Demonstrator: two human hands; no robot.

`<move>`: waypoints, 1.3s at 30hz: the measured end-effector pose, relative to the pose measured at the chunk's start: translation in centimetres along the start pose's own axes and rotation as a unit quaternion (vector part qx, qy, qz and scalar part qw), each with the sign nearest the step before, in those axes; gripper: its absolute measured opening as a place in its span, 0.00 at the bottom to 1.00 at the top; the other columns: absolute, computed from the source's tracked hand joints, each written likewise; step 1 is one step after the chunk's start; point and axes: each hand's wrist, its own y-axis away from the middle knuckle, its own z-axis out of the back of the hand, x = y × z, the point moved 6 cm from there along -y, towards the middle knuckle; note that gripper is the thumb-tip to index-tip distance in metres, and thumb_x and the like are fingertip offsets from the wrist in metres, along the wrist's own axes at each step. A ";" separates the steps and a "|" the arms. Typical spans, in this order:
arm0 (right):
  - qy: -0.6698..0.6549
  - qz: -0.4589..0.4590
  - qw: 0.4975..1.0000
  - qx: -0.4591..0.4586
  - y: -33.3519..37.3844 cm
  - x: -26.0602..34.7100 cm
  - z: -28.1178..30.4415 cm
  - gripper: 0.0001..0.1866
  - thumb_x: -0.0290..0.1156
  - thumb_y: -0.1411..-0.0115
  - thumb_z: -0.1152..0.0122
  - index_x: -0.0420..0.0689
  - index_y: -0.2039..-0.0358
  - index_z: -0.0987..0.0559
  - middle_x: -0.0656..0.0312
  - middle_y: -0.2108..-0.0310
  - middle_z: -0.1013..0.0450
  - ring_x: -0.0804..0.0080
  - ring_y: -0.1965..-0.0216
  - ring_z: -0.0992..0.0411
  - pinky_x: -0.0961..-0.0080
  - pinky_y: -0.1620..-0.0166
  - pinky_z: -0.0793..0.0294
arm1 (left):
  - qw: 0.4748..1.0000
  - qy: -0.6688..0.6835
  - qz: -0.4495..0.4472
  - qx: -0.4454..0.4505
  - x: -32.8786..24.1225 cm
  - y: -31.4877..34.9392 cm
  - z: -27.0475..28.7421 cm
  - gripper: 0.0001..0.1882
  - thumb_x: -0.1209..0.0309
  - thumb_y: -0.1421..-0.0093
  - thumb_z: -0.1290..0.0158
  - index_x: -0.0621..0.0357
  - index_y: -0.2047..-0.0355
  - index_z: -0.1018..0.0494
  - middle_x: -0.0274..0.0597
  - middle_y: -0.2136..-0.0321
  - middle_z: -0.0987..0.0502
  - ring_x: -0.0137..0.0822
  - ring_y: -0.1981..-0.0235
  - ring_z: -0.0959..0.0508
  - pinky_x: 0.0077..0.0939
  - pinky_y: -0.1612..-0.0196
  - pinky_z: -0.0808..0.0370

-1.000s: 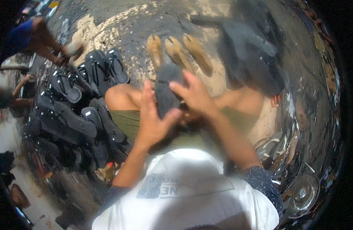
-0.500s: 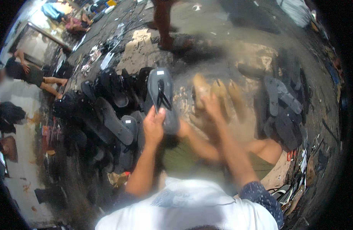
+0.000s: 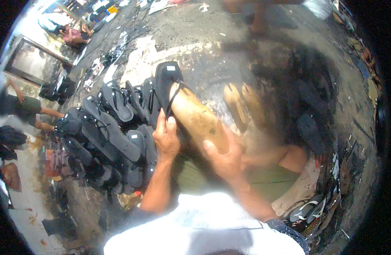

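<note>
My left hand (image 3: 166,138) grips the near edge of a black flip-flop (image 3: 168,85) that is fitted over a tan wooden foot-shaped form (image 3: 199,121). My right hand (image 3: 224,158) wraps around the lower end of that form and holds it up in front of my chest. The form's tip pokes under the sandal's black strap. Two more tan forms (image 3: 245,106) lie on the ground just beyond, blurred.
A heap of black flip-flops (image 3: 112,127) is stacked to my left. A blurred dark pile (image 3: 306,106) of sandals lies to the right. Other people (image 3: 21,108) sit or stand at the far left. More sandals (image 3: 310,208) lie at lower right on the concrete ground.
The view swung left and the hands shifted. The tan form went into the black flip-flop, which now sits over it with the left hand at its edge and the right hand on the form.
</note>
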 end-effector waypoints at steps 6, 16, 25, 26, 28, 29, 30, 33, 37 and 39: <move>0.040 0.127 0.991 -0.015 1.8 0.8 -0.4 0.36 0.30 0.46 0.26 0.34 0.38 0.29 0.44 0.50 0.25 0.53 0.52 0.23 0.64 0.49 0.23 | 0.994 0.088 -0.051 0.029 2.5 2.8 0.4 0.34 0.55 0.29 0.53 0.72 0.34 0.39 0.46 0.49 0.23 0.39 0.46 0.24 0.31 0.41 0.31; 0.100 0.207 0.973 -0.010 2.9 3.1 1.7 0.37 0.26 0.49 0.25 0.35 0.38 0.28 0.47 0.46 0.25 0.53 0.49 0.26 0.62 0.46 0.26 | 0.978 0.159 -0.072 0.111 -4.4 -8.6 2.4 0.49 0.74 0.37 0.40 0.59 0.24 0.59 0.52 0.41 0.28 0.43 0.42 0.25 0.29 0.39 0.28; 0.080 0.195 0.977 0.006 3.2 3.7 1.3 0.38 0.27 0.47 0.25 0.34 0.37 0.31 0.47 0.43 0.26 0.53 0.46 0.28 0.62 0.42 0.29 | 0.727 0.646 0.134 0.192 -8.0 -5.4 -2.2 0.45 0.71 0.41 0.44 0.34 0.27 0.51 0.54 0.34 0.39 0.58 0.39 0.28 0.60 0.47 0.19; 0.073 0.192 0.979 -0.006 3.2 3.3 1.4 0.37 0.27 0.46 0.26 0.33 0.38 0.31 0.46 0.43 0.29 0.53 0.44 0.30 0.62 0.40 0.30 | 0.729 0.646 0.118 0.192 -8.0 -5.0 -3.1 0.45 0.71 0.43 0.42 0.35 0.28 0.50 0.54 0.34 0.39 0.58 0.39 0.28 0.60 0.47 0.19; -0.007 0.180 0.983 -0.017 3.9 1.6 0.4 0.36 0.27 0.45 0.27 0.33 0.38 0.32 0.45 0.43 0.31 0.53 0.44 0.30 0.62 0.40 0.30 | 0.748 0.630 0.103 0.183 -8.3 -4.3 -2.6 0.46 0.71 0.45 0.40 0.36 0.29 0.49 0.54 0.34 0.39 0.58 0.39 0.28 0.59 0.47 0.18; -0.042 0.172 0.984 -0.025 4.3 0.8 0.3 0.35 0.27 0.44 0.28 0.33 0.39 0.33 0.44 0.43 0.32 0.53 0.44 0.30 0.62 0.40 0.30 | 0.752 0.625 0.105 0.182 -8.8 -4.0 -2.6 0.46 0.71 0.45 0.39 0.36 0.29 0.48 0.53 0.34 0.39 0.58 0.39 0.28 0.59 0.47 0.18; -0.005 0.203 0.979 -0.012 4.2 2.8 0.4 0.35 0.27 0.44 0.29 0.33 0.39 0.34 0.43 0.44 0.34 0.52 0.43 0.30 0.61 0.40 0.30 | 0.757 0.620 0.106 0.177 -9.0 -3.8 -2.4 0.46 0.71 0.46 0.38 0.36 0.30 0.48 0.53 0.35 0.39 0.59 0.39 0.28 0.60 0.47 0.18; -0.012 0.195 0.981 -0.015 4.5 2.6 0.3 0.35 0.26 0.44 0.29 0.33 0.39 0.34 0.42 0.44 0.33 0.52 0.42 0.30 0.61 0.40 0.29 | 0.762 0.620 0.107 0.153 -8.8 -3.2 -2.0 0.47 0.73 0.46 0.38 0.38 0.30 0.50 0.50 0.36 0.39 0.56 0.39 0.29 0.59 0.47 0.19; 0.009 0.179 0.982 -0.061 3.9 1.1 0.5 0.34 0.25 0.45 0.27 0.35 0.40 0.31 0.44 0.44 0.30 0.52 0.44 0.30 0.61 0.40 0.31 | 0.863 0.444 0.176 0.163 -5.8 -2.2 -2.5 0.52 0.66 0.42 0.37 0.45 0.25 0.59 0.57 0.34 0.41 0.53 0.37 0.31 0.47 0.41 0.23; 0.098 0.223 0.966 -0.092 2.7 0.8 0.1 0.36 0.26 0.46 0.26 0.36 0.38 0.31 0.45 0.43 0.30 0.49 0.43 0.31 0.56 0.38 0.34 | 0.921 0.336 0.116 0.158 -4.5 1.2 -3.3 0.55 0.54 0.39 0.35 0.46 0.24 0.62 0.61 0.30 0.49 0.51 0.30 0.40 0.46 0.31 0.36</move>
